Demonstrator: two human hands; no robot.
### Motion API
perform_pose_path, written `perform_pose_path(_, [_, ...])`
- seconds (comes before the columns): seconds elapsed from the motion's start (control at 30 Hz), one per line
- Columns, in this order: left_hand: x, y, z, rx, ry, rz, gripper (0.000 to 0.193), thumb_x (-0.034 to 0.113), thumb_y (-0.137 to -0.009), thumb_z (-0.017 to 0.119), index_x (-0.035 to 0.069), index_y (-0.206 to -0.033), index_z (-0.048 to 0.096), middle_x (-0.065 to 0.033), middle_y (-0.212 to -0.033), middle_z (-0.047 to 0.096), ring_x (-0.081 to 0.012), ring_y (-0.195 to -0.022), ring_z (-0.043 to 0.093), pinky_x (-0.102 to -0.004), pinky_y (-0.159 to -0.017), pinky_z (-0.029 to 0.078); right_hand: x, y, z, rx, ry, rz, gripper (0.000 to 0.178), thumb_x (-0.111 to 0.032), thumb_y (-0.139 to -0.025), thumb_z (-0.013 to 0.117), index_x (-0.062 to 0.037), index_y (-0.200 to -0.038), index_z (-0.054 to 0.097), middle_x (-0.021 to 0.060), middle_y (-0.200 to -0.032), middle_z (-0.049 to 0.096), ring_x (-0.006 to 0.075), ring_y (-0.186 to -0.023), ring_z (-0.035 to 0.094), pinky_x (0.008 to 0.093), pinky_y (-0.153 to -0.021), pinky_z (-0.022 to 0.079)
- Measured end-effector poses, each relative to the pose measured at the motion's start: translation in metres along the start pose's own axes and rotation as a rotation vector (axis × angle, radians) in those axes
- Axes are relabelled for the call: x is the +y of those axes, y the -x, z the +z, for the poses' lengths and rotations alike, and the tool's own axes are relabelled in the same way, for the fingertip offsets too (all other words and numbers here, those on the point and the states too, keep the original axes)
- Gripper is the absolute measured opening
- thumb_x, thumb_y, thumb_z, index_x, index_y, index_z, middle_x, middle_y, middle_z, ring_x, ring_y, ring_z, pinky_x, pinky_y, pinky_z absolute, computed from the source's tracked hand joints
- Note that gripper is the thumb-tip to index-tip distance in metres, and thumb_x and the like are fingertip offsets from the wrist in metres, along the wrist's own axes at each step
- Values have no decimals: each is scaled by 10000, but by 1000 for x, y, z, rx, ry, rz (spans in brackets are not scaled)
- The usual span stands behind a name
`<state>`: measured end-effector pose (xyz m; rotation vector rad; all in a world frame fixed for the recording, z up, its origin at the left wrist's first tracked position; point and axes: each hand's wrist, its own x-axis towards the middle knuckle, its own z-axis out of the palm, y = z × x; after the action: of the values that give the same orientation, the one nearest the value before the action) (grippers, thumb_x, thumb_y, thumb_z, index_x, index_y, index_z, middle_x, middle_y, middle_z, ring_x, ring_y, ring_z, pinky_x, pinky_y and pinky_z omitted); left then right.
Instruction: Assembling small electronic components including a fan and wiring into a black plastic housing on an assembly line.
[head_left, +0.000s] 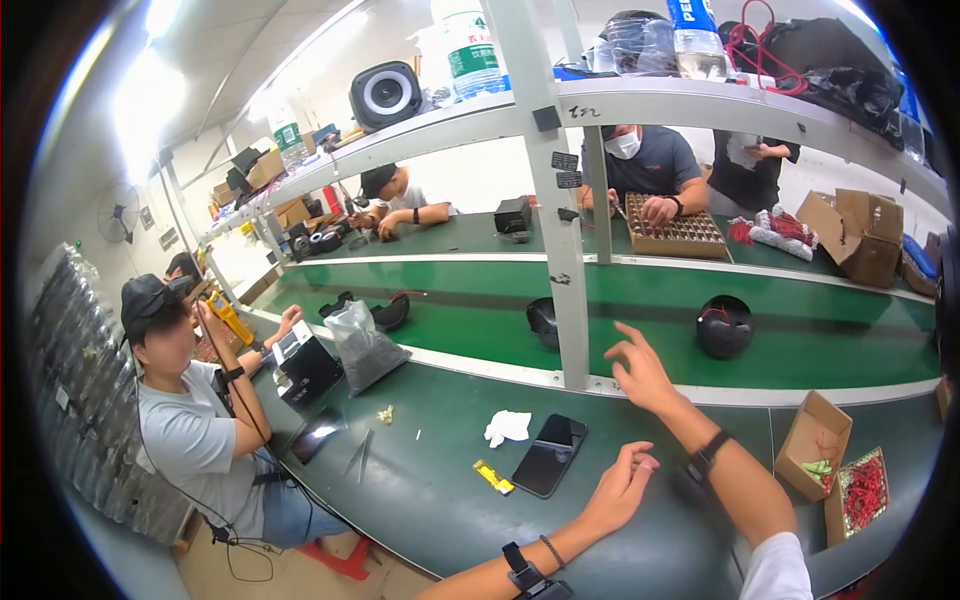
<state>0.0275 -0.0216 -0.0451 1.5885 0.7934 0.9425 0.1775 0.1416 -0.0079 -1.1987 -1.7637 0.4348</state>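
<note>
My right hand (642, 373) reaches out over the near rail of the green conveyor belt (640, 300), fingers stretched apart with nothing in them. To its right on the belt sits a round black shell (724, 327) with a red wire inside. Another black shell (542, 322) is partly hidden behind the white post. Above the dark green bench my left hand (618, 488) is held loosely open and empty, its fingers slightly bent. Left of it lie a black smartphone (550, 456), a yellow strip-shaped piece (493, 478) and a crumpled white tissue (508, 428).
A white post (558, 230) and a loaded shelf (690, 98) stand ahead. At right are cardboard boxes (812, 440) with red wire parts (865, 492). Tweezers (358, 455) and a grey bag (364, 348) lie left, near a seated co-worker (190, 420). More people work across the belt.
</note>
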Motion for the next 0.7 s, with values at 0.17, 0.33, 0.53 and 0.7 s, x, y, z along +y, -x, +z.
perform_pose_path(0.17, [-8,-1,-5,41,-5,27,390,186,-1126,449,-12,-1462,432,-139,-1155,687,-214,-1082,675,-353,-991,527,26,-75,21,-327,192,-315,371,125,-704,544,-21,-970,757,189,-1464,619,393,-1030,723,450,-945,557])
perform_pose_path(0.33, [-16,-7,7,33,-19,84,369,211,-1131,437,5,-1438,439,-108,-1070,665,-205,-1018,664,-350,-946,532,71,-79,10,-383,230,-269,387,103,-741,559,-19,-1046,763,169,-1289,698,376,-1195,649,445,-1054,522])
perform_pose_path(0.53, [-15,-1,2,-8,37,46,369,202,-1130,432,2,-1440,421,-88,-1057,620,-195,-992,625,-344,-955,509,48,-52,21,-352,253,-212,217,-5,-835,650,8,-1025,753,156,-1267,664,374,-1169,652,444,-1045,524])
perform_pose_path(0.7, [-11,0,0,-3,45,60,361,211,-1132,432,3,-1427,430,-86,-1046,619,-191,-982,620,-343,-929,507,16,-32,7,-131,237,-164,205,-77,-840,707,15,-1018,751,156,-1176,661,368,-1033,683,443,-919,550])
